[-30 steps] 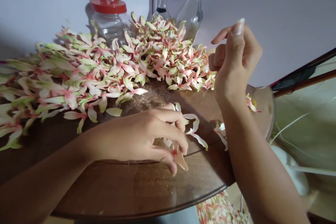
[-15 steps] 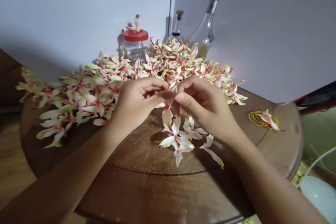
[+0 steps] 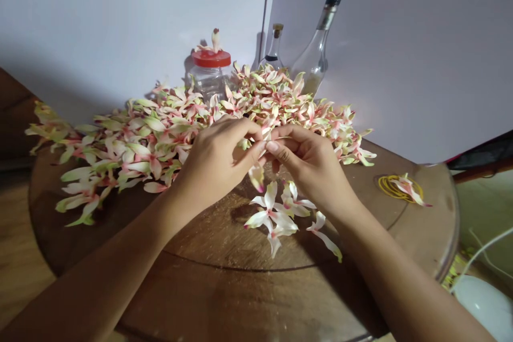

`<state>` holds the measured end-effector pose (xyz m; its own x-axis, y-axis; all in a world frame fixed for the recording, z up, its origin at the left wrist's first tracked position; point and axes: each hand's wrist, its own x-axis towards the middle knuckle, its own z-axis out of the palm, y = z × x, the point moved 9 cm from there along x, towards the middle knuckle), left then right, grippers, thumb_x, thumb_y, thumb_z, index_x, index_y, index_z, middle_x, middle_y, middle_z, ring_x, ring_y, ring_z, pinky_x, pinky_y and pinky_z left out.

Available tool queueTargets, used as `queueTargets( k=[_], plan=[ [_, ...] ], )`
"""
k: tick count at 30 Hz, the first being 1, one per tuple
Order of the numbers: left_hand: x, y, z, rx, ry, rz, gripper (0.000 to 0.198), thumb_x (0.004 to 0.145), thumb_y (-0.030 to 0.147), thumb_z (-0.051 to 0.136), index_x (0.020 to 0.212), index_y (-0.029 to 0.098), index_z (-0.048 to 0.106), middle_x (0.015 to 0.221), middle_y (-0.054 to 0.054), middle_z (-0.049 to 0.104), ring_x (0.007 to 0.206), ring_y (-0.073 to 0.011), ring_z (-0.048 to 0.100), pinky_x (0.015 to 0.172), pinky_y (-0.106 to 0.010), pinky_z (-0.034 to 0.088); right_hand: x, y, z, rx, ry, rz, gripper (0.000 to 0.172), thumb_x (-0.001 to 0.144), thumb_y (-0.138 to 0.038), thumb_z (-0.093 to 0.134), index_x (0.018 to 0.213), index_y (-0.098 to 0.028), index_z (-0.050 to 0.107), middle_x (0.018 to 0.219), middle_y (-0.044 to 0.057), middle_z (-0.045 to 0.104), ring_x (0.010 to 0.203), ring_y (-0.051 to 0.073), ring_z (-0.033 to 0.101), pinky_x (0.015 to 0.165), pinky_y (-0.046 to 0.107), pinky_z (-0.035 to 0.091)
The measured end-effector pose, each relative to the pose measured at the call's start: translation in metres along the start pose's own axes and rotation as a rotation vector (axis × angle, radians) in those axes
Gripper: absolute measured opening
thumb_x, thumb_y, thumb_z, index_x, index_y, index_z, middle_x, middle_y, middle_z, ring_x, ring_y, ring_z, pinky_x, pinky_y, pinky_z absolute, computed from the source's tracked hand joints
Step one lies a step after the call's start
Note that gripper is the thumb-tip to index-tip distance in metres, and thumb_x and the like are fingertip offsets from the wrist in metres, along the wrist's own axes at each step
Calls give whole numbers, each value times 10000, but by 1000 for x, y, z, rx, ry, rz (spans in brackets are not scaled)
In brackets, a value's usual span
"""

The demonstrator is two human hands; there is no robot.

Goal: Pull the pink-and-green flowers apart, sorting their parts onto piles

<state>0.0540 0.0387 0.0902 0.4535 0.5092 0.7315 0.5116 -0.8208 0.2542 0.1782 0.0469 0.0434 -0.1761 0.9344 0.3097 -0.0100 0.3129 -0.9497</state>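
Pale walls [image 3: 120, 16] meet in a corner behind a round brown wooden table [image 3: 240, 304], its top dusted with fine specks. From the left, a broad heap of pink, white and green flowers [image 3: 148, 144] spreads along the back of the table, some of its blooms reaching close to the left edge. A clear jar [image 3: 206, 84] stands at the rear among the blooms, a single flower [image 3: 215, 41] resting on its red lid [image 3: 211, 59]. At center, the person's left hand [image 3: 230, 152] pinches a flower [image 3: 256, 179] between thumb and fingers, one petal hanging below the fingertips, which hide much of the bloom. A small corked bottle [image 3: 274, 57] stands behind the heap, while several loose flowers [image 3: 272, 215] lie on the table below the hands. To the right, a taller bottle [image 3: 313, 56] with a black cap appears tilted beside the wall. The right hand [image 3: 310, 157] meets the left, its thumb and fingers closed on the same flower above the tabletop. Near the table's right side, another flower [image 3: 409, 190] lies across yellow bands [image 3: 385, 188]; beyond the edge, a white cord [image 3: 479, 254] curves above a pale rounded object [image 3: 484, 302].
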Motion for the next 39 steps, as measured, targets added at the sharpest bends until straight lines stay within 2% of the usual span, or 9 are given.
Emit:
queueTargets(
  k=[5, 9, 16, 24, 28, 31, 34, 37, 39],
  plan=[
    [-1, 3, 4, 61, -15, 66, 70, 914, 116, 551, 884, 165, 591, 939, -65, 683, 944, -213, 634, 847, -354, 500, -2, 3, 2, 31, 22, 6, 223, 880, -379, 733, 944, -174, 672, 810, 25, 711, 735, 122, 674, 670, 239, 544],
    [-1, 6, 5, 34, -21, 98, 117, 861, 66, 552, 823, 173, 581, 1016, -74, 680, 986, -220, 618, 867, -373, 501, -1, 6, 6, -10, -7, 50, 250, 873, -409, 729, 893, -162, 694, 751, 12, 699, 669, 112, 650, 629, 238, 529],
    [-1, 4, -21, -1, 174, 57, 195, 724, 32, 618, 709, 213, 548, 1047, -52, 664, 992, -233, 619, 882, -427, 491, -1, 3, -5, -231, -7, 60, 247, 928, -357, 664, 819, -139, 705, 687, 21, 696, 597, 94, 578, 573, 237, 446],
    [0, 3, 2, -140, -23, 61, 101, 883, 124, 593, 814, 191, 625, 1226, -84, 599, 1179, -225, 570, 987, -401, 487, -2, -6, 6, -195, -129, -48, 273, 929, -418, 661, 841, -160, 663, 724, -10, 601, 641, 92, 513, 584, 234, 393],
    [-1, 2, 4, -167, -30, 40, 149, 885, 126, 589, 755, 195, 614, 1220, -65, 595, 1210, -221, 561, 1010, -400, 479, -2, -4, 5, -263, -153, -50, 242, 962, -371, 615, 845, -164, 661, 726, -11, 604, 631, 88, 493, 592, 237, 383],
    [-2, 0, -3, -145, 55, 6, 156, 823, 94, 615, 704, 190, 582, 1183, -52, 611, 1135, -218, 597, 949, -398, 516, -2, -5, 0, -408, -78, -83, 210, 958, -317, 603, 819, -168, 652, 687, -24, 569, 597, 81, 446, 570, 246, 340],
    [-5, -13, -21, -80, 234, -110, 163, 797, 94, 619, 698, 199, 544, 1148, -27, 633, 1036, -202, 629, 823, -375, 553, 1, -1, -16, -527, 96, -67, 205, 891, -265, 644, 710, -173, 617, 583, -44, 495, 534, 78, 377, 516, 258, 272],
    [-14, -31, -52, -9, 491, -217, 175, 836, 81, 554, 737, 219, 513, 1098, 5, 645, 1023, -188, 623, 807, -379, 535, 4, 6, -40, -393, 281, -35, 193, 839, -214, 630, 665, -190, 552, 559, -41, 515, 494, 74, 345, 480, 259, 252],
    [-15, -43, -61, -29, 513, -245, 205, 875, 53, 457, 783, 231, 503, 1101, 20, 627, 1093, -184, 582, 867, -404, 515, 4, 7, -59, -296, 401, -44, 198, 837, -196, 584, 656, -204, 502, 611, -17, 581, 487, 73, 349, 467, 257, 271]
  ],
)
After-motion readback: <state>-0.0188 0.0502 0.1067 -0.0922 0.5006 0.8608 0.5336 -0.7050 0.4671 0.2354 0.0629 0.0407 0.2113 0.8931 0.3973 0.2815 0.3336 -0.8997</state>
